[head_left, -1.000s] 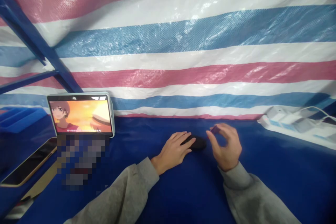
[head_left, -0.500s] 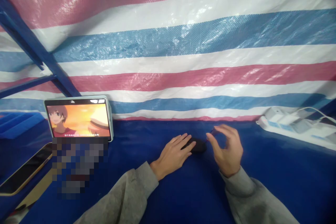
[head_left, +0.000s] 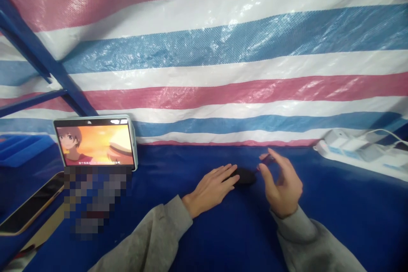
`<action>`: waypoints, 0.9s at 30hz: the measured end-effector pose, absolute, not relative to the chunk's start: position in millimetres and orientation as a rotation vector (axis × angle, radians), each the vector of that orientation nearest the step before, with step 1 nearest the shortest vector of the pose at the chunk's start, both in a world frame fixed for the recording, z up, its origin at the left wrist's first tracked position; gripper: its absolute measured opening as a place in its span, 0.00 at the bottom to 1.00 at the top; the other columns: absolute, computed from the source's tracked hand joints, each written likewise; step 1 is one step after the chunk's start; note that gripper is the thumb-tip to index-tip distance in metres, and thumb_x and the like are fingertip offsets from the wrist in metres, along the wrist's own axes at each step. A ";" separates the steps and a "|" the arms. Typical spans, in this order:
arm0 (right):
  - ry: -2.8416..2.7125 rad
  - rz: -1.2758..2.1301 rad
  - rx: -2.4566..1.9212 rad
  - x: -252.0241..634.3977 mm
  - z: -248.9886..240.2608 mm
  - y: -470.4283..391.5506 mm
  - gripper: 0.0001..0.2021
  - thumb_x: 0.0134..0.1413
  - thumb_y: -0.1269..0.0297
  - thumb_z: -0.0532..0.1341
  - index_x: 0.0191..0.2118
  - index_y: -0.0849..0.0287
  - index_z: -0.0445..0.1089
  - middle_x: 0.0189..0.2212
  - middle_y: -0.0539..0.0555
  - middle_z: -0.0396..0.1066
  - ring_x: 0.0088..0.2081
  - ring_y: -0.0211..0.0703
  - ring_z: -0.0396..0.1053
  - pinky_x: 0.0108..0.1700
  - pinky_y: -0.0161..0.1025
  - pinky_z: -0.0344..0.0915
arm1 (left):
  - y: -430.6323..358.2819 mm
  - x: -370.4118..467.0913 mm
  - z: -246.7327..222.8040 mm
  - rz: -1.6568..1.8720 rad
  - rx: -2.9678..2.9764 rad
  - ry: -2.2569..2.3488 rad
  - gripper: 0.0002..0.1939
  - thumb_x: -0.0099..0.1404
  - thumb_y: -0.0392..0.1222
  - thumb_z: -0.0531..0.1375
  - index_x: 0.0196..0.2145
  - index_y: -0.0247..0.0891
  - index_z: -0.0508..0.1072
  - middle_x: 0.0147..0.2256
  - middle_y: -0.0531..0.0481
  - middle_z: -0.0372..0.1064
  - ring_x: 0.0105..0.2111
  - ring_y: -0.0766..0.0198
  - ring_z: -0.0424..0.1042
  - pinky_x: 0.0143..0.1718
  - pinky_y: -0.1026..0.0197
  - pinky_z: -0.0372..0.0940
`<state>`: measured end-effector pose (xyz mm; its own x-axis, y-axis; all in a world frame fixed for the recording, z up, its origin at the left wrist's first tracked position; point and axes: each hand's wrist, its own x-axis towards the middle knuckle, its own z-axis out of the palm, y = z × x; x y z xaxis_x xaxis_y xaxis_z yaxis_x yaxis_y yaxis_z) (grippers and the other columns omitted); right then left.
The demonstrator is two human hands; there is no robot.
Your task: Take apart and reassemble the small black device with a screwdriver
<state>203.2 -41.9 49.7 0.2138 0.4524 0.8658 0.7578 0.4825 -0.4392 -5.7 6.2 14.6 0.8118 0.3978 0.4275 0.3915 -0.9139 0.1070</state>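
A flat, black oval object (head_left: 245,176) lies on the blue tabletop (head_left: 223,238); its exact kind is not clear. My left hand (head_left: 214,188) lies flat, fingers stretched out, with the fingertips over the left end of this object. To the right, my right hand (head_left: 283,182) is raised a little above the table, thumb and forefinger curved toward each other. Between their tips is a small, dark reddish thing (head_left: 266,158), too blurred to name. Whether it joins the black object I cannot tell.
A tablet (head_left: 95,142) playing a cartoon stands at the left, near a phone (head_left: 32,204) and a pixelated patch. Blue trays (head_left: 25,148) are at the far left. A white power strip (head_left: 366,159) with plugs and cables lies at the right, before a striped tarp (head_left: 204,59).
My right hand has moved right, with its thumb and forefinger a little farther apart. The black object has slid slightly right under my left fingertips; my left hand has barely moved.
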 end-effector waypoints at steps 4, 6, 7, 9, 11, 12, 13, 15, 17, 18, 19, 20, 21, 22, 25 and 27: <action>-1.450 -0.242 -1.171 203.2 48.3 -42.5 0.21 0.61 0.66 0.59 0.60 0.57 0.65 0.42 0.59 0.75 0.41 0.47 0.74 0.45 0.50 0.73 | 4.9 -4.3 12.4 0.784 2.945 0.621 0.15 0.75 0.38 0.52 0.56 0.35 0.68 0.62 0.40 0.62 0.63 0.56 0.62 0.65 0.52 0.60; -1.434 -0.305 -1.215 204.6 46.8 -41.0 0.20 0.60 0.64 0.62 0.58 0.57 0.68 0.42 0.59 0.75 0.43 0.49 0.74 0.47 0.50 0.73 | 3.8 -3.5 11.2 0.788 2.948 0.598 0.15 0.75 0.37 0.52 0.56 0.34 0.69 0.61 0.40 0.63 0.65 0.56 0.60 0.66 0.50 0.58; -1.420 -0.342 -1.228 205.3 45.9 -40.1 0.20 0.58 0.64 0.63 0.57 0.57 0.69 0.42 0.59 0.75 0.43 0.50 0.74 0.47 0.50 0.73 | 3.4 -3.2 10.8 0.785 2.948 0.594 0.15 0.75 0.36 0.52 0.57 0.34 0.68 0.62 0.40 0.63 0.65 0.56 0.59 0.67 0.49 0.57; -1.379 -0.376 -1.216 206.5 44.0 -39.0 0.23 0.56 0.65 0.66 0.57 0.56 0.68 0.42 0.58 0.76 0.41 0.49 0.75 0.47 0.49 0.73 | 3.0 -2.9 10.2 0.777 2.944 0.597 0.16 0.75 0.36 0.52 0.58 0.35 0.68 0.62 0.40 0.62 0.66 0.56 0.58 0.67 0.49 0.57; -1.376 -0.328 -1.177 207.1 43.4 -39.2 0.25 0.56 0.68 0.65 0.60 0.55 0.66 0.42 0.57 0.77 0.41 0.48 0.76 0.47 0.48 0.73 | 3.1 -2.9 9.8 0.777 2.939 0.603 0.17 0.75 0.36 0.51 0.59 0.35 0.67 0.63 0.40 0.61 0.66 0.56 0.57 0.67 0.49 0.57; -1.393 -0.294 -1.168 207.2 43.8 -39.6 0.25 0.58 0.68 0.64 0.61 0.55 0.65 0.43 0.57 0.77 0.42 0.48 0.76 0.48 0.49 0.73 | 3.2 -3.0 9.6 0.776 2.938 0.603 0.17 0.75 0.36 0.51 0.59 0.35 0.67 0.63 0.40 0.61 0.66 0.56 0.57 0.66 0.49 0.58; -1.423 -0.266 -1.170 207.4 44.8 -40.0 0.24 0.59 0.69 0.62 0.61 0.56 0.64 0.44 0.58 0.77 0.43 0.48 0.76 0.49 0.49 0.73 | 3.3 -3.1 9.3 0.778 2.937 0.603 0.17 0.75 0.36 0.51 0.59 0.35 0.67 0.63 0.41 0.61 0.66 0.56 0.57 0.66 0.49 0.58; -1.479 -0.261 -1.197 207.8 47.6 -40.6 0.20 0.61 0.68 0.60 0.59 0.56 0.66 0.45 0.59 0.76 0.46 0.50 0.75 0.49 0.50 0.73 | 3.3 -3.5 8.6 0.781 2.936 0.597 0.17 0.75 0.35 0.51 0.59 0.36 0.67 0.63 0.41 0.61 0.66 0.57 0.56 0.66 0.49 0.58; -1.454 -0.341 -1.218 208.2 50.1 -40.4 0.17 0.59 0.66 0.63 0.54 0.57 0.70 0.44 0.59 0.76 0.46 0.51 0.74 0.49 0.50 0.72 | 3.2 -3.9 8.2 0.780 2.934 0.597 0.17 0.75 0.35 0.51 0.59 0.37 0.67 0.64 0.42 0.60 0.67 0.57 0.56 0.66 0.48 0.57; -1.424 -0.385 -1.214 208.3 50.8 -40.2 0.16 0.57 0.66 0.64 0.52 0.57 0.71 0.42 0.59 0.76 0.45 0.51 0.74 0.48 0.49 0.72 | 3.1 -4.0 8.2 0.781 2.929 0.604 0.17 0.75 0.35 0.52 0.59 0.37 0.67 0.64 0.41 0.60 0.66 0.57 0.56 0.66 0.48 0.58; -1.395 -0.413 -1.203 208.2 51.1 -40.0 0.15 0.56 0.67 0.66 0.50 0.57 0.72 0.41 0.58 0.76 0.44 0.50 0.74 0.47 0.49 0.73 | 3.0 -4.2 8.4 0.784 2.923 0.613 0.17 0.75 0.36 0.52 0.59 0.37 0.67 0.63 0.41 0.61 0.66 0.56 0.57 0.66 0.48 0.59; -1.372 -0.423 -1.189 207.9 50.9 -40.0 0.16 0.55 0.67 0.66 0.50 0.56 0.72 0.40 0.57 0.77 0.43 0.49 0.75 0.47 0.48 0.73 | 3.0 -4.4 8.8 0.789 2.914 0.621 0.17 0.75 0.36 0.52 0.59 0.37 0.67 0.63 0.41 0.62 0.66 0.57 0.58 0.65 0.49 0.60; -1.364 -0.414 -1.175 207.5 50.5 -40.1 0.16 0.56 0.69 0.65 0.51 0.56 0.71 0.40 0.57 0.77 0.42 0.48 0.75 0.46 0.48 0.73 | 2.9 -4.6 9.4 0.797 2.905 0.626 0.17 0.75 0.36 0.52 0.59 0.38 0.67 0.62 0.41 0.62 0.65 0.57 0.59 0.65 0.49 0.60; -1.370 -0.396 -1.167 207.0 49.9 -40.3 0.18 0.57 0.70 0.64 0.53 0.56 0.70 0.40 0.57 0.77 0.41 0.48 0.75 0.46 0.47 0.73 | 2.8 -4.8 10.1 0.807 2.897 0.629 0.17 0.75 0.36 0.52 0.58 0.38 0.67 0.62 0.41 0.63 0.65 0.57 0.59 0.64 0.49 0.61; -1.434 -0.360 -1.180 205.9 48.5 -40.7 0.22 0.60 0.70 0.60 0.60 0.56 0.66 0.45 0.58 0.76 0.44 0.48 0.75 0.48 0.49 0.72 | 2.5 -5.2 12.0 0.819 2.886 0.630 0.17 0.75 0.36 0.52 0.59 0.37 0.67 0.62 0.41 0.63 0.65 0.57 0.59 0.65 0.50 0.60; -1.456 -0.392 -1.210 206.0 48.5 -40.3 0.22 0.61 0.69 0.60 0.61 0.56 0.65 0.45 0.59 0.75 0.46 0.49 0.74 0.49 0.49 0.72 | 2.3 -5.5 12.0 0.812 2.883 0.633 0.17 0.75 0.35 0.52 0.59 0.37 0.66 0.62 0.41 0.62 0.65 0.57 0.59 0.65 0.49 0.60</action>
